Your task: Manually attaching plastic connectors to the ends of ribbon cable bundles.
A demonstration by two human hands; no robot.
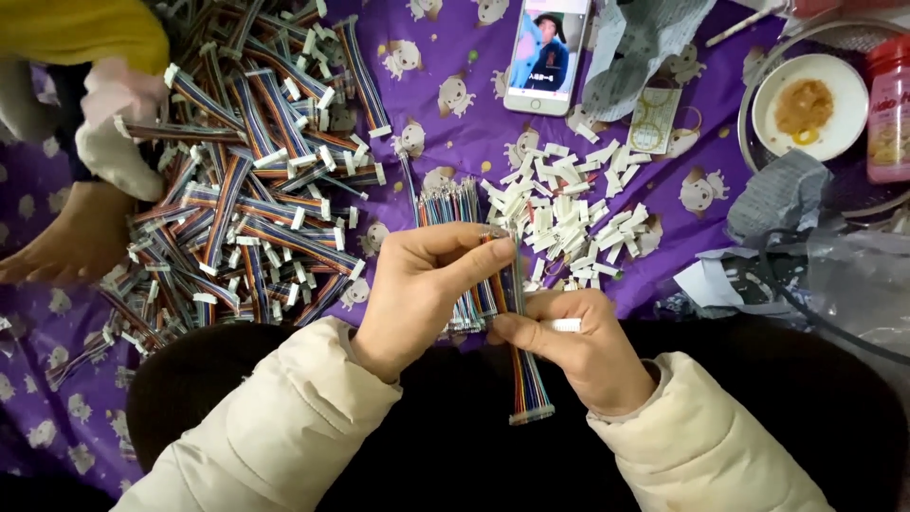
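In the middle of the frame, the left hand [417,284] pinches the top of a thin, striped ribbon cable [523,365] with thumb and finger closed on it. The right hand [578,346] curls closed around the same cable and a small white plastic plug [565,325]. The cable hangs down to the lower middle. A flat bunch of loose wires [450,204] lies just above the hands. A heap of white plugs [573,213] sits to the right on the purple cloth [455,123]. A big messy pile of finished cables [251,190] fills the upper left.
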